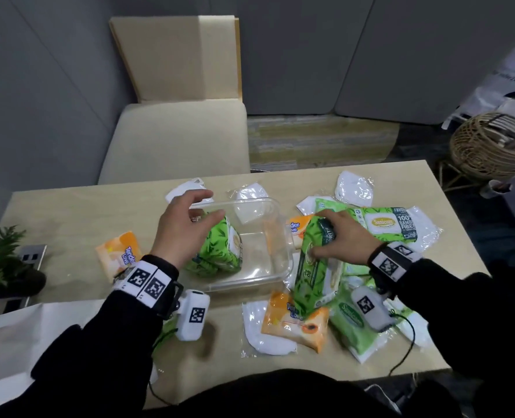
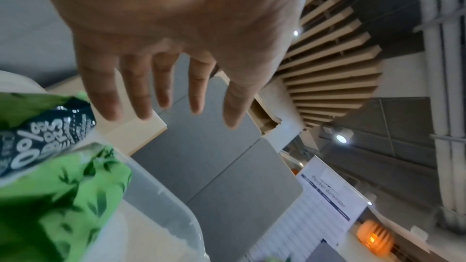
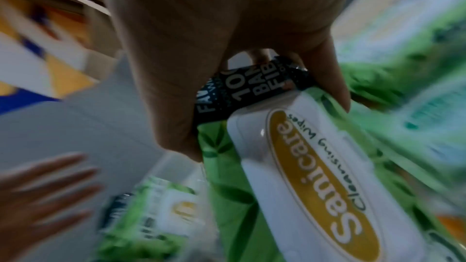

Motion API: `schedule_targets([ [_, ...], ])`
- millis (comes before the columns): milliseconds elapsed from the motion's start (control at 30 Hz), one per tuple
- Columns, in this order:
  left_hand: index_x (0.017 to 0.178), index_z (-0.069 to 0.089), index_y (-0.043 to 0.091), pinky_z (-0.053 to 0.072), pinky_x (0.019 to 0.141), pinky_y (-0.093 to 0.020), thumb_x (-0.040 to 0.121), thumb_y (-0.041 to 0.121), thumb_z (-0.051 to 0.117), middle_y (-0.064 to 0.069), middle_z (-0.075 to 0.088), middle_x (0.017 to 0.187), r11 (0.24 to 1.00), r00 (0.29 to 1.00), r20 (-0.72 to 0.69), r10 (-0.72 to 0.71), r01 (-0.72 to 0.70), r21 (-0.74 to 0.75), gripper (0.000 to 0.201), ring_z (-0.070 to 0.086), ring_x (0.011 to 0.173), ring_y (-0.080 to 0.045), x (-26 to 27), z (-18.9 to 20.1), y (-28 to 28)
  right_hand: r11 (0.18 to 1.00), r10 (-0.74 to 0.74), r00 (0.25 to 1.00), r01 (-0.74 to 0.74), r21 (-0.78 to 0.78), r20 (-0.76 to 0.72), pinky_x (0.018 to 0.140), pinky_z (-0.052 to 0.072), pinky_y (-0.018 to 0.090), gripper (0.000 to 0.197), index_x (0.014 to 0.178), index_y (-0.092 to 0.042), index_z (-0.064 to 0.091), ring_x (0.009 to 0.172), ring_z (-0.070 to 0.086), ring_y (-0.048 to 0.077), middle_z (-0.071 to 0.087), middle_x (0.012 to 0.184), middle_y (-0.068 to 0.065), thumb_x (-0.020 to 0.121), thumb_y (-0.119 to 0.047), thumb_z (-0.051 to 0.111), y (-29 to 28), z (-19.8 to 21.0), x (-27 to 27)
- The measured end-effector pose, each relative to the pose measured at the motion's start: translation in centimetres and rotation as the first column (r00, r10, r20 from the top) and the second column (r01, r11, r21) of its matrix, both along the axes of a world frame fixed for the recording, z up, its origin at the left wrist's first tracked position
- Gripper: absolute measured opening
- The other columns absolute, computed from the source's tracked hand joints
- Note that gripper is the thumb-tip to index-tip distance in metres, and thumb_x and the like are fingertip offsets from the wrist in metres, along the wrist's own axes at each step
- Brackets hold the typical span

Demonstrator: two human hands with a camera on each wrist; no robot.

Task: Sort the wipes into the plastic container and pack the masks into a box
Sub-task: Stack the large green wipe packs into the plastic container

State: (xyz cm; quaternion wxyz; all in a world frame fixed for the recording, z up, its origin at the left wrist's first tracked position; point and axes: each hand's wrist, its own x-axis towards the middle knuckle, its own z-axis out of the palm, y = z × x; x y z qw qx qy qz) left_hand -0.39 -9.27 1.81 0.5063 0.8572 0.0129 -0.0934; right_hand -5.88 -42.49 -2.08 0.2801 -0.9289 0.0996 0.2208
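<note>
A clear plastic container [image 1: 276, 268] stands mid-table with one green wipes pack [image 1: 220, 251] leaning on edge inside its left end. My left hand [image 1: 187, 224] hovers just above that pack with fingers spread, holding nothing; the left wrist view shows the straight fingers [image 2: 141, 95] above the pack [image 2: 58, 186]. My right hand [image 1: 340, 236] grips a second green Sanicare wipes pack [image 1: 313, 267] by its upper end, tilted up just right of the container; the right wrist view shows the pack [image 3: 310, 182] pinched between thumb and fingers. Bagged white masks [image 1: 354, 188] lie around.
Orange wipes packs lie left [image 1: 117, 256], front [image 1: 295, 319] and behind the container wall [image 1: 295, 229]. More green packs [image 1: 386, 223] and masks [image 1: 265, 333] pile up at the right. A beige chair [image 1: 178, 137] stands beyond the table; a white sheet [image 1: 24, 330] covers the front-left corner.
</note>
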Motion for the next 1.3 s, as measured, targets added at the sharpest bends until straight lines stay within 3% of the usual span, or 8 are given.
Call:
schedule_targets([
  [267, 0.154, 0.022, 0.058, 0.056, 0.098, -0.037, 0.068, 0.032, 0.098, 0.013, 0.042, 0.157, 0.84, 0.847, -0.075, -0.527, 0.506, -0.196, 0.118, 0.054, 0.134, -0.007, -1.5, 2.8, -6.0, 0.889, 0.397, 0.829, -0.454, 0.06, 0.394, 0.102, 0.038, 0.013, 0.094, 0.142, -0.041, 0.047, 0.139, 0.039, 0.011, 0.034, 0.153, -0.004, 0.061, -0.038, 0.094, 3.4, 16.3, 2.7],
  [400, 0.161, 0.019, 0.027, 0.053, 0.098, -0.025, 0.062, 0.013, 0.1, 0.005, 0.058, 0.146, 0.849, 0.878, 0.053, -0.477, 0.475, -0.233, 0.129, 0.061, 0.13, -0.011, 0.6, 3.9, -6.0, 0.799, 0.481, 0.698, -0.598, 0.061, 0.531, 0.113, 0.035, 0.013, 0.101, 0.145, -0.033, 0.045, 0.155, 0.016, 0.011, 0.019, 0.162, 0.007, 0.057, -0.024, 0.095, 6.1, 16.1, 4.7],
  [533, 0.157, 0.022, 0.036, 0.05, 0.105, -0.031, 0.055, 0.012, 0.101, 0.002, 0.056, 0.146, 0.884, 0.914, 0.11, -0.392, 0.407, -0.231, 0.131, 0.06, 0.131, -0.011, 2.1, 3.3, -3.9, 0.81, 0.325, 0.709, -0.55, 0.201, 0.626, 0.118, 0.031, 0.018, 0.112, 0.151, -0.023, 0.041, 0.154, 0.02, 0.016, 0.028, 0.157, 0.01, 0.054, -0.023, 0.098, 7.8, 12.5, 6.2],
  [633, 0.153, 0.026, 0.028, 0.051, 0.091, -0.013, 0.061, 0.003, 0.099, 0.006, 0.058, 0.136, 0.921, 0.927, 0.09, -0.364, 0.372, -0.111, 0.12, 0.063, 0.115, 0.005, 2.0, 1.5, -3.2, 0.79, 0.222, 0.807, -0.478, 0.384, 0.547, 0.122, 0.035, 0.034, 0.129, 0.159, -0.02, 0.024, 0.147, 0.034, 0.013, 0.031, 0.161, 0.005, 0.056, -0.023, 0.101, 8.4, 9.4, 6.4],
  [767, 0.152, 0.028, 0.024, 0.05, 0.097, -0.021, 0.053, 0.023, 0.104, 0.007, 0.056, 0.137, 0.931, 0.941, -0.02, -0.339, 0.339, 0.134, 0.125, 0.06, 0.118, -0.004, 1.5, -2.6, -3.3, 0.864, 0.224, 0.922, -0.337, 0.373, 0.315, 0.111, 0.048, 0.037, 0.129, 0.16, -0.026, 0.02, 0.135, 0.054, 0.021, 0.049, 0.154, 0.007, 0.059, -0.023, 0.101, 8.5, 4.0, 5.9],
  [933, 0.143, 0.043, 0.028, 0.037, 0.118, -0.045, 0.063, 0.032, 0.095, 0.002, 0.051, 0.148, 0.705, 0.885, -0.073, -0.46, 0.414, 0.576, 0.095, 0.047, 0.138, -0.022, 1.3, -6.4, -3.7, 0.924, 0.12, 0.985, -0.156, 0.349, 0.122, 0.091, 0.057, 0.038, 0.106, 0.158, -0.024, 0.026, 0.117, 0.069, 0.03, 0.057, 0.145, 0.015, 0.074, -0.007, 0.089, 9.7, -1.8, 4.2],
  [1100, 0.149, 0.039, 0.02, 0.036, 0.118, -0.042, 0.056, 0.041, 0.097, -0.004, 0.042, 0.154, 0.693, 0.878, -0.037, -0.477, 0.401, 0.599, 0.112, 0.043, 0.14, -0.024, 2.1, -6.1, -3.7, 0.913, 0.095, 0.993, -0.112, 0.393, 0.064, 0.094, 0.057, 0.046, 0.103, 0.158, -0.021, 0.025, 0.112, 0.069, 0.029, 0.061, 0.137, 0.016, 0.075, 0.001, 0.084, 10.5, -2.4, 5.5],
  [1300, 0.152, 0.035, 0.046, 0.036, 0.119, -0.049, 0.058, 0.058, 0.093, -0.001, 0.034, 0.16, 0.654, 0.839, -0.024, -0.543, 0.441, 0.614, 0.111, 0.04, 0.143, -0.026, 1.5, -5.9, -3.3, 0.809, 0.056, 0.993, 0.017, 0.587, -0.106, 0.1, 0.055, 0.054, 0.082, 0.154, -0.016, 0.036, 0.115, 0.068, 0.032, 0.06, 0.139, 0.014, 0.085, 0.016, 0.064, 8.6, -2.9, 6.6],
])
